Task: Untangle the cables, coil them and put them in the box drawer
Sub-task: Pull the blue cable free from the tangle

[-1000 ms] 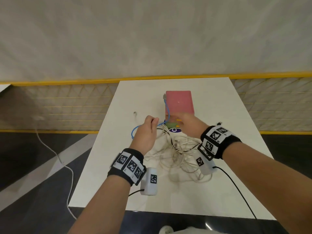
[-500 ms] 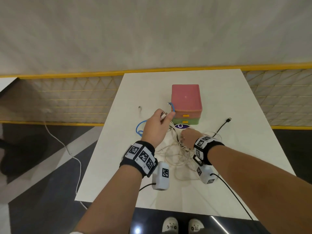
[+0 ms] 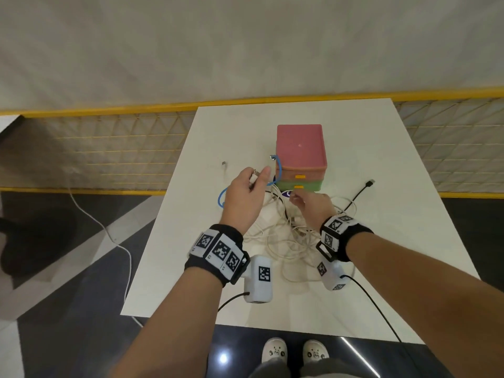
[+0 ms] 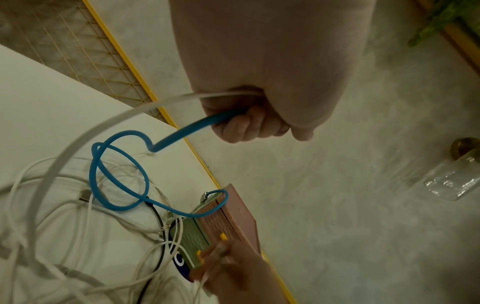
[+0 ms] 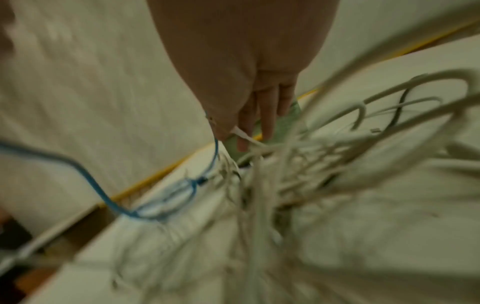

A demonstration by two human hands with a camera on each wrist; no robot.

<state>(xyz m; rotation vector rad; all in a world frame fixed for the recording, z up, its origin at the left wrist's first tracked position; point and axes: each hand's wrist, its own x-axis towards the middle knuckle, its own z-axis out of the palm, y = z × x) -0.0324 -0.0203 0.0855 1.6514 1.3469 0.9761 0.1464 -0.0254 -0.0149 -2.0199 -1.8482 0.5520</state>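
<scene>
Standing at the near edge of a white table (image 3: 381,241), the person has both hands over a tangle (image 3: 283,241) of white cables lying in front of a small box (image 3: 300,148) of stacked drawers, pink over green, all pushed in. The left hand (image 3: 242,197) is raised and clenched round a blue cable (image 4: 119,176) and a white cable (image 4: 78,135); the blue one loops down into the tangle, and its free plug sticks up beside the box's left wall. The right hand (image 3: 313,205) pinches a white strand just before the green drawer (image 4: 192,234); that wrist view is blurred. A black cable (image 3: 360,193) trails off right of the box, its plug on bare tabletop. A small metal bit (image 3: 224,163) lies well left. Wide bare table stays free to the right and near the front edge. Behind the table runs a yellow-railed mesh fence (image 3: 109,148).
</scene>
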